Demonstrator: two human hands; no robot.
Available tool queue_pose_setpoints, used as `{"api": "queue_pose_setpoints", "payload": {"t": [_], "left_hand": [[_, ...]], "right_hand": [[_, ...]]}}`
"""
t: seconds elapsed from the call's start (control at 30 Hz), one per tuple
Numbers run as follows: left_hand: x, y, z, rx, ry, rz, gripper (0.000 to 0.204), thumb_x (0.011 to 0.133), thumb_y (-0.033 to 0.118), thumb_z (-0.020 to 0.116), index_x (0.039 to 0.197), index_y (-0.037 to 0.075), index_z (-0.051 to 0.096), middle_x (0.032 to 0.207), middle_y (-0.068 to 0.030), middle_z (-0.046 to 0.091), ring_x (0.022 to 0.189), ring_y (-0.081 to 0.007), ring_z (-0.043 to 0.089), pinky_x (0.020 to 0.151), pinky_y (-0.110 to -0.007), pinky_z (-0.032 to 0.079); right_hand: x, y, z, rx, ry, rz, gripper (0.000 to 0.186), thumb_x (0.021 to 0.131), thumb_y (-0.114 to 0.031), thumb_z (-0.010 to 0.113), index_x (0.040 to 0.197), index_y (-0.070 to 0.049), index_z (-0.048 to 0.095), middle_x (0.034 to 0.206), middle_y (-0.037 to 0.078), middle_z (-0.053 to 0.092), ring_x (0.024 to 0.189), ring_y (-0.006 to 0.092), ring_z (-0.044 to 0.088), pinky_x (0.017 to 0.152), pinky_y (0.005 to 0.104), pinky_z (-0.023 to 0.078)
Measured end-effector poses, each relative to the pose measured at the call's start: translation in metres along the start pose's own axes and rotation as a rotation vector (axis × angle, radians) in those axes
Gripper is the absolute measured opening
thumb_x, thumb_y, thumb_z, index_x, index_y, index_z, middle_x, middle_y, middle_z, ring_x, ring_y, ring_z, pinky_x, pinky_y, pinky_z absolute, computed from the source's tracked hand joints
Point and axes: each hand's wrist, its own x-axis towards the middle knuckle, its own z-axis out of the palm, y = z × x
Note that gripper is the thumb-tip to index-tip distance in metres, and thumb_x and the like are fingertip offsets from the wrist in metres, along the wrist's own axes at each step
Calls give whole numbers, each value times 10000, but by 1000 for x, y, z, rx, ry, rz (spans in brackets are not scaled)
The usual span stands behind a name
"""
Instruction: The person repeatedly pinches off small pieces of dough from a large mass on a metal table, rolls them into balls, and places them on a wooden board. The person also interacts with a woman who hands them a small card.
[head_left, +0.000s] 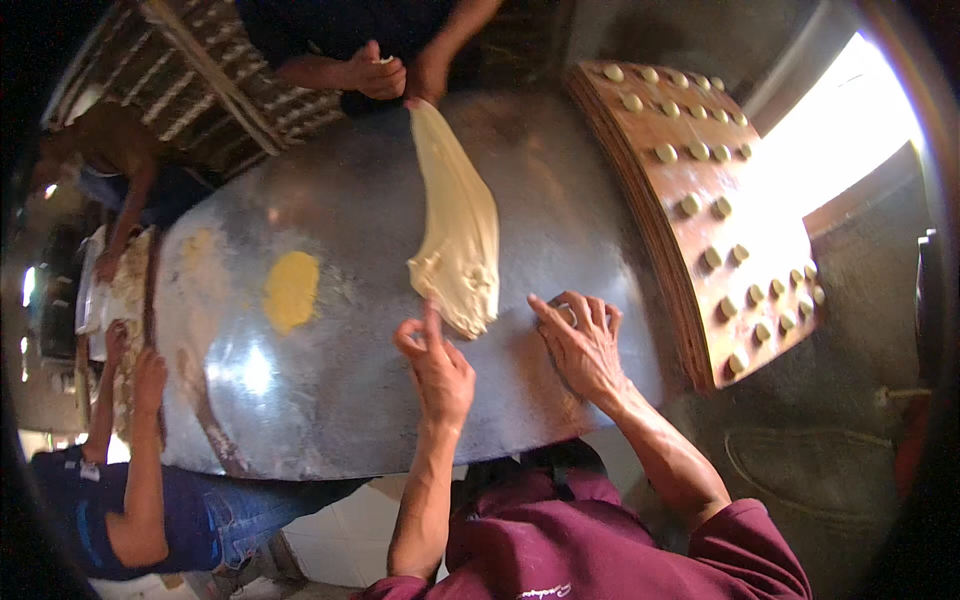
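A long strip of pale yellow dough (460, 215) lies on the metal table, narrow at the far end and broad and lumpy at the near end. My left hand (437, 370) has its index finger stretched out to the dough's near left edge, the other fingers loosely bent around nothing. To the right of the dough, my right hand (582, 350) is low over the table with its fingers apart, one wearing a ring. It is empty and apart from the dough. Across the table, a person's hand (428, 80) is at the narrow end of the dough, and that person's other hand (378, 75) pinches a small pale piece.
Stacked wooden boards (690, 240) at the right carry several small round dough pieces. A yellow smear (292, 290) marks the shiny metal table (330, 400). Other people's arms (148, 420) work at a side surface on the left. A bright opening (850, 120) is at the upper right.
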Motion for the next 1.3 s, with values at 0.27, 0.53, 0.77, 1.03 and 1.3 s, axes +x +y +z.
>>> {"api": "queue_pose_setpoints", "payload": {"t": [0.27, 0.53, 0.77, 1.03, 1.3], "left_hand": [[-55, -55, -54, 377, -347, 291, 291, 853, 169, 636, 1137, 215, 589, 1111, -98, 490, 1024, -298, 509, 881, -510, 371], [-49, -50, -62, 434, -467, 337, 65, 816, 201, 667, 837, 222, 608, 948, -4, 511, 948, -250, 483, 850, -464, 334], [-72, -24, -46, 238, -485, 387, 108, 766, 166, 698, 793, 250, 635, 971, 1, 500, 1003, -253, 479, 914, -485, 328], [-24, -7, -21, 397, -496, 420, 124, 793, 152, 667, 876, 242, 649, 1000, -33, 538, 968, -276, 502, 852, -480, 364], [-19, -37, -47, 160, -195, 68, 199, 809, 116, 762, 967, 92, 643, 1015, -62, 524, 1019, -271, 514, 838, -419, 412]], "right_hand": [[-67, 13, -17, -38, -281, -13, 482, 804, -267, 695, 1214, -48, 566, 1171, 177, 541, 1165, 356, 491, 1071, 519, 300], [-42, 34, 5, 207, -224, -136, 464, 812, -99, 639, 1268, -94, 554, 1258, 108, 634, 1314, 287, 515, 1117, 597, 315], [-57, 3, 22, 518, -294, -156, 625, 725, 21, 631, 1328, -113, 535, 1329, 185, 573, 1348, 352, 469, 1164, 564, 298], [2, -12, 46, 353, -162, -10, 709, 739, -1, 633, 1419, -65, 443, 1413, 182, 509, 1375, 351, 426, 1198, 470, 288], [-26, 2, 4, 252, 79, 193, 734, 786, -167, 711, 1468, -154, 438, 1102, 135, 608, 1007, 285, 592, 862, 421, 488]]}}
